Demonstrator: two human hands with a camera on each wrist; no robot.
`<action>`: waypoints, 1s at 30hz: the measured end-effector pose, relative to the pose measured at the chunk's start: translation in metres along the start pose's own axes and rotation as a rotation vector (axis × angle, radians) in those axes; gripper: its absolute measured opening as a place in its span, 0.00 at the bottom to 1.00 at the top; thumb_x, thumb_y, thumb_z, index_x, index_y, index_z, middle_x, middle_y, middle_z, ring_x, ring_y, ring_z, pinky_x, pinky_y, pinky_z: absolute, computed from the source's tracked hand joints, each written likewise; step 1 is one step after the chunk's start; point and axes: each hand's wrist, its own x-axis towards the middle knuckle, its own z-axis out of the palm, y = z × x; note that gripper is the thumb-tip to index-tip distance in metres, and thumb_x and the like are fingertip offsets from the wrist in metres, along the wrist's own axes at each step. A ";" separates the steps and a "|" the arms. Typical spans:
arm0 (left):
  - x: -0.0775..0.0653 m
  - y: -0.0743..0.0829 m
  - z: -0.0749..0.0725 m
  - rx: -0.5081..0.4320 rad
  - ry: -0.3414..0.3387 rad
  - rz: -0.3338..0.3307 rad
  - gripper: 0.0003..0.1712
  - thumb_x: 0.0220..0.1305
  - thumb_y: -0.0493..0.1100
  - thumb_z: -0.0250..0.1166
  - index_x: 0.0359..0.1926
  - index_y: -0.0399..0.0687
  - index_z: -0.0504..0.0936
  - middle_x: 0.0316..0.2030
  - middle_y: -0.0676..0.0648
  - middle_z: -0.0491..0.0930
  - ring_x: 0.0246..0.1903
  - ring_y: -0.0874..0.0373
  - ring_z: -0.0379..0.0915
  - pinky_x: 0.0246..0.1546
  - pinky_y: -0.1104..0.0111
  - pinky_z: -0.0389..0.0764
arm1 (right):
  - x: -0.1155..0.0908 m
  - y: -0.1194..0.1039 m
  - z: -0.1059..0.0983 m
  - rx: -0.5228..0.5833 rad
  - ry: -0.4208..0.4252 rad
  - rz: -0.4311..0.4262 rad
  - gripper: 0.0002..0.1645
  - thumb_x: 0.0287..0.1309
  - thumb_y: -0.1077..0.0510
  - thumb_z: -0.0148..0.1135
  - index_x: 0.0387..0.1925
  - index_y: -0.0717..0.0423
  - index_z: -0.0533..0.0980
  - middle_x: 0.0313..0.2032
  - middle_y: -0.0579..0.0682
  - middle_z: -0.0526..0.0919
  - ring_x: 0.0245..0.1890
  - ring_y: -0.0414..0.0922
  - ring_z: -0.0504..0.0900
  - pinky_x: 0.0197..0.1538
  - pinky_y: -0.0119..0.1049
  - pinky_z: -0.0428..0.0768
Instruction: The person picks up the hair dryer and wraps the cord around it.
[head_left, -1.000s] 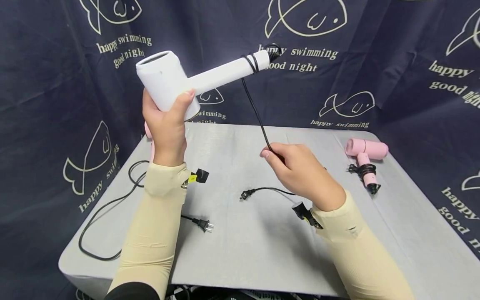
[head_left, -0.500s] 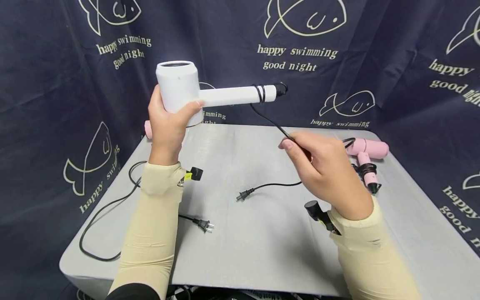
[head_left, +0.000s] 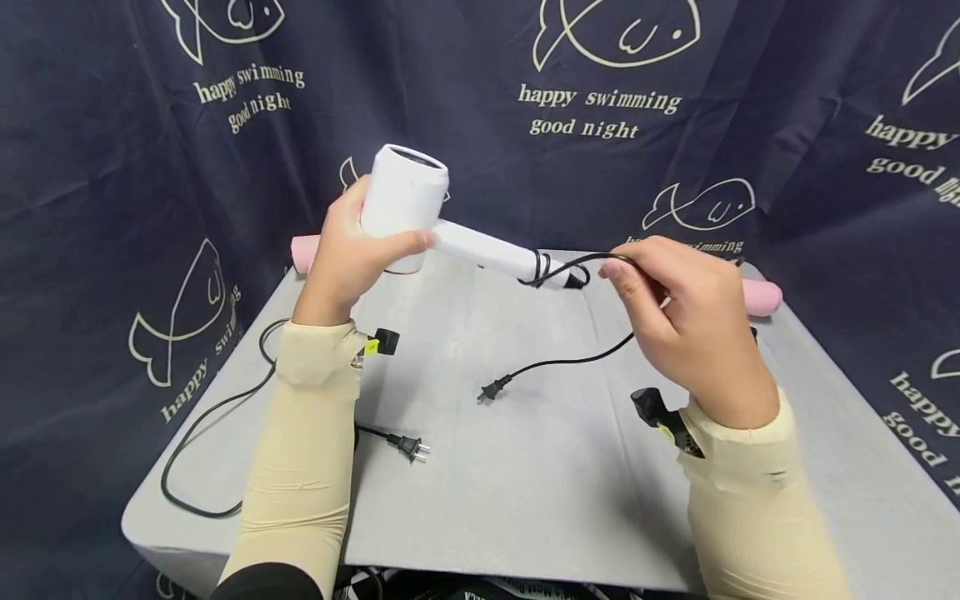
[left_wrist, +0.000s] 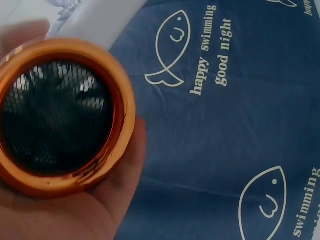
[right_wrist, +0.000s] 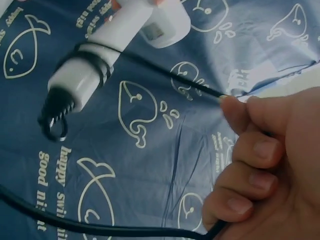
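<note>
My left hand (head_left: 348,258) grips a white hair dryer (head_left: 405,196) by its barrel, above the table. The dryer's handle slants down to the right. In the left wrist view, a copper-coloured ring (left_wrist: 126,107) surrounds the dark mesh end of the barrel. My right hand (head_left: 690,312) pinches the black cord (right_wrist: 165,70) between thumb and index finger, the other fingers curled over it. Several turns of cord circle the handle (right_wrist: 80,82) near its tip, and a stretch runs taut to my right fingertips. The cord's plug (head_left: 492,389) hangs or lies over the mid-table.
Behind my left hand shows part of a pink hair dryer (head_left: 303,252); another pink dryer (head_left: 762,297) is mostly hidden by my right hand. A second plug (head_left: 408,447) and a loose black cord (head_left: 213,408) lie on the grey table (head_left: 480,508) at left.
The dryer has shifted right and down, its handle swinging from pointing up-right to down-right. My right hand has moved right and up, drawing the cord across the handle.
</note>
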 end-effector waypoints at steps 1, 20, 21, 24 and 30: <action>0.001 -0.001 0.000 0.008 -0.026 -0.006 0.33 0.40 0.38 0.77 0.52 0.54 0.78 0.43 0.46 0.79 0.40 0.50 0.74 0.37 0.60 0.78 | 0.000 0.003 0.000 -0.002 0.017 0.002 0.05 0.57 0.65 0.61 0.27 0.63 0.80 0.18 0.46 0.71 0.22 0.32 0.61 0.28 0.24 0.60; -0.006 -0.003 0.001 -0.199 -0.300 0.070 0.34 0.37 0.31 0.75 0.52 0.47 0.79 0.40 0.39 0.80 0.38 0.44 0.76 0.39 0.60 0.78 | 0.000 0.028 0.004 0.087 0.048 0.185 0.06 0.58 0.65 0.62 0.28 0.64 0.82 0.17 0.48 0.70 0.18 0.34 0.61 0.23 0.26 0.58; -0.007 -0.001 0.002 -0.218 -0.303 0.076 0.35 0.37 0.30 0.75 0.52 0.46 0.79 0.40 0.39 0.80 0.37 0.44 0.76 0.39 0.60 0.78 | 0.000 0.029 0.005 0.092 0.035 0.202 0.06 0.58 0.64 0.62 0.28 0.63 0.82 0.17 0.48 0.69 0.17 0.35 0.61 0.22 0.26 0.59; -0.011 0.005 0.004 -0.303 -0.302 0.093 0.34 0.36 0.28 0.74 0.52 0.42 0.78 0.40 0.38 0.80 0.37 0.44 0.76 0.40 0.60 0.78 | -0.004 0.033 0.010 0.110 -0.022 0.259 0.09 0.61 0.60 0.60 0.28 0.58 0.82 0.16 0.46 0.69 0.17 0.36 0.61 0.22 0.28 0.60; -0.015 0.013 0.011 -0.505 -0.232 0.153 0.35 0.35 0.25 0.69 0.53 0.37 0.76 0.42 0.39 0.80 0.39 0.46 0.76 0.42 0.60 0.78 | -0.014 0.052 0.026 0.120 -0.188 0.323 0.15 0.67 0.49 0.53 0.26 0.44 0.80 0.16 0.41 0.71 0.18 0.37 0.66 0.22 0.30 0.64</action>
